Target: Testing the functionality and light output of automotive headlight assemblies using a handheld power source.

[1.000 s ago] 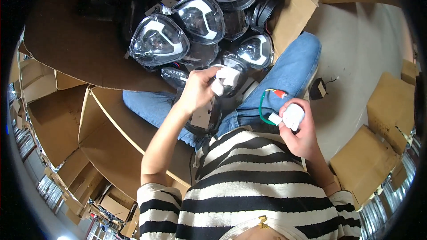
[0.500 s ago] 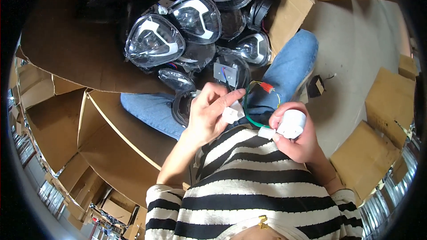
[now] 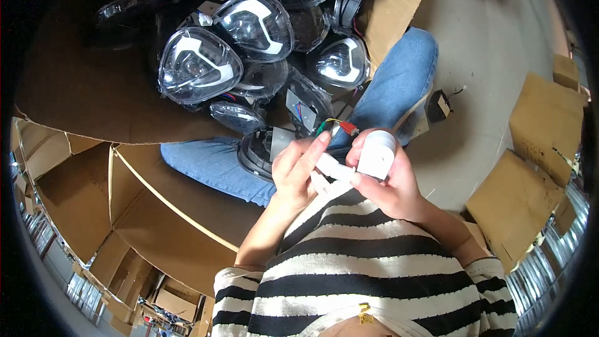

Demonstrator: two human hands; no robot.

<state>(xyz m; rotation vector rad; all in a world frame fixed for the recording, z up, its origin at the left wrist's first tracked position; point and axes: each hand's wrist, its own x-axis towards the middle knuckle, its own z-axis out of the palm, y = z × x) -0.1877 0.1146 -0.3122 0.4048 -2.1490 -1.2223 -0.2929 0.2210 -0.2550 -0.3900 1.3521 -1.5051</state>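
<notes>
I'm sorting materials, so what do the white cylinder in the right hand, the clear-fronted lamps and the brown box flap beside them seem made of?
White cylinder: perhaps smooth plastic, given its even white surface, though wound tape is possible. Lamps: probably clear, glossy plastic in front, see-through with sharp highlights; possibly glass. Box flap: matte cardboard, judging by its dull brown face.

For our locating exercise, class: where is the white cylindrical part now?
In the head view, the white cylindrical part is right of centre, in the right hand, just below and right of the red connector.
</notes>
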